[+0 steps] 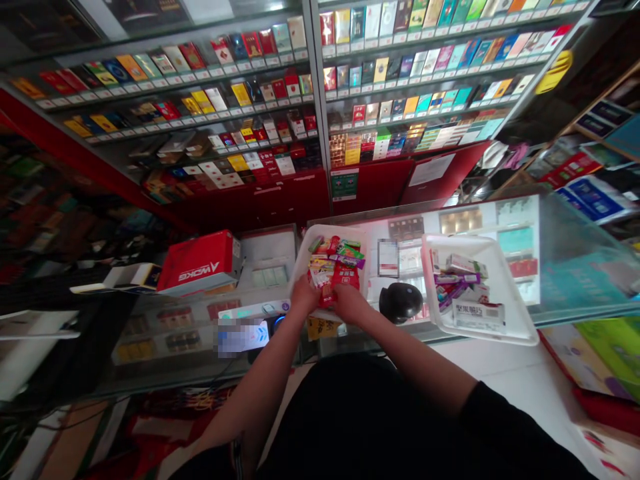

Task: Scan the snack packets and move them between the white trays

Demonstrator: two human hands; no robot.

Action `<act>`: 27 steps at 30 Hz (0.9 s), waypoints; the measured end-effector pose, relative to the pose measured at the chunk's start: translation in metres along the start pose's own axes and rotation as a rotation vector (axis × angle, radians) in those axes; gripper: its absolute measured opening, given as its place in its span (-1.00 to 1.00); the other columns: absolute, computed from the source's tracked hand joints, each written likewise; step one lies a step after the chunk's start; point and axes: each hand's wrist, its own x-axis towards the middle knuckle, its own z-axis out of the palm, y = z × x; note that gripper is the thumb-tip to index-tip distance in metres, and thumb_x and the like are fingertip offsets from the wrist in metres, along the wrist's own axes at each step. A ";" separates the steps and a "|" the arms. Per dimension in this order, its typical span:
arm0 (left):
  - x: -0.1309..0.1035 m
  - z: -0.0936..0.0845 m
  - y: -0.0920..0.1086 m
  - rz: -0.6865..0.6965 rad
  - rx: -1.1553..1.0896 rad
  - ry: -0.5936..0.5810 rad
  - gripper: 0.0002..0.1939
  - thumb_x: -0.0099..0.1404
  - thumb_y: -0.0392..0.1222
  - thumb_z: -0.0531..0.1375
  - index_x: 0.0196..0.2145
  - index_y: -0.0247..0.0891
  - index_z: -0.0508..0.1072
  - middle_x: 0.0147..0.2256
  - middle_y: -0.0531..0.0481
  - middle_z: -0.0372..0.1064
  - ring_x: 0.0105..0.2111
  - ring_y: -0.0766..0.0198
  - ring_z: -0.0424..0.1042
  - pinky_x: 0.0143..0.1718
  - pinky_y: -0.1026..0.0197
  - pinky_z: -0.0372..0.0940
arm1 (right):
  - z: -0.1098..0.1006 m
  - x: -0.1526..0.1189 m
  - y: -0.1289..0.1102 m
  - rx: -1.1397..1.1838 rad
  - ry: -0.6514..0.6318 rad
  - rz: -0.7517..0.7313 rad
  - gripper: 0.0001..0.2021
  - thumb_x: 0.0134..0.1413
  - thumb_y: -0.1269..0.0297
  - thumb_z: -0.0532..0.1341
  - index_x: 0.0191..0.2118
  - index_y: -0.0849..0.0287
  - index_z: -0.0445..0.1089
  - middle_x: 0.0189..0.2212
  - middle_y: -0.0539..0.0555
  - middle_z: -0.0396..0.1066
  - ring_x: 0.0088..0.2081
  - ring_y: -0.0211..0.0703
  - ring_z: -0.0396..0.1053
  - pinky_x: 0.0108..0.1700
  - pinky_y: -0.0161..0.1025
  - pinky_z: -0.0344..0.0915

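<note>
A glass-fronted wall cabinet (373,180) with a red base fills the far side, its shelves lined with rows of small colourful boxes. Nearer, a glass counter (570,267) runs from left to right, with more boxes showing beneath its top. On it, to the right, sits a white tray (510,287) holding a loose handful of packets; a second tray (299,263), also white, stands near the middle with a fuller, mixed pile. Well to the left of that one lies a red box (197,260) with white lettering. The left hand (306,293) reaches in over the near left corner of the middle tray, and the right hand (349,301) over its near edge, close beside it. Between the two trays rests a black rounded device (400,300); a lit screen (255,333), partly blurred, is at the near left. In the middle tray, a red packet (346,275) lies just beyond the right hand, with a purple packet (349,260) farther in. The fingers of both hands are bent inward among red wrappers at the near end; whether they grip one, I cannot tell.
</note>
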 end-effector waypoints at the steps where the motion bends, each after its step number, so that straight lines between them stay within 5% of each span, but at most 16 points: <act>1: 0.001 0.000 0.000 -0.006 0.005 0.001 -0.49 0.23 -0.02 0.34 0.06 -0.32 0.45 0.01 -0.33 0.51 0.00 -0.04 0.52 -0.08 0.13 0.33 | 0.001 0.001 -0.001 -0.018 -0.004 0.001 -0.76 0.21 0.30 0.25 -0.06 0.28 0.50 -0.04 0.30 0.53 -0.01 0.06 0.47 0.00 -0.17 0.31; 10: 0.003 0.006 -0.001 0.062 -0.107 0.052 -0.46 0.13 -0.15 0.41 0.07 -0.22 0.46 0.05 -0.23 0.50 0.07 -0.02 0.48 0.03 0.12 0.34 | 0.004 0.004 -0.003 -0.140 0.004 -0.034 -0.72 0.25 0.14 0.24 -0.06 0.23 0.50 -0.08 0.27 0.54 -0.05 0.08 0.47 -0.04 -0.15 0.30; 15: 0.006 0.013 -0.004 -0.107 -0.495 -0.010 -0.36 -0.03 -0.39 0.41 0.05 -0.29 0.41 -0.07 -0.18 0.56 -0.10 0.11 0.56 -0.07 0.13 0.41 | 0.005 -0.005 -0.006 -0.240 0.123 -0.165 -0.69 0.20 0.22 0.30 0.02 0.22 0.44 0.01 0.28 0.46 0.05 0.10 0.37 0.05 -0.09 0.25; 20: -0.001 0.011 0.002 -0.145 -0.891 -0.031 -0.31 -0.08 -0.43 0.41 0.04 -0.31 0.37 -0.21 -0.06 0.55 -0.27 0.21 0.56 -0.20 0.16 0.44 | 0.002 -0.009 -0.011 -0.273 0.271 -0.191 -0.81 0.35 0.35 0.13 -0.07 0.22 0.47 -0.09 0.26 0.48 -0.01 0.06 0.37 0.03 -0.09 0.22; 27: -0.010 0.001 0.001 -0.177 -1.011 0.025 -0.42 0.06 -0.35 0.38 0.05 -0.28 0.37 -0.12 -0.10 0.54 -0.31 0.28 0.56 -0.30 0.23 0.45 | -0.018 -0.010 -0.011 -0.088 0.443 -0.129 -0.78 0.37 0.28 0.12 -0.18 0.16 0.53 -0.18 0.19 0.53 -0.12 -0.01 0.42 -0.04 -0.16 0.25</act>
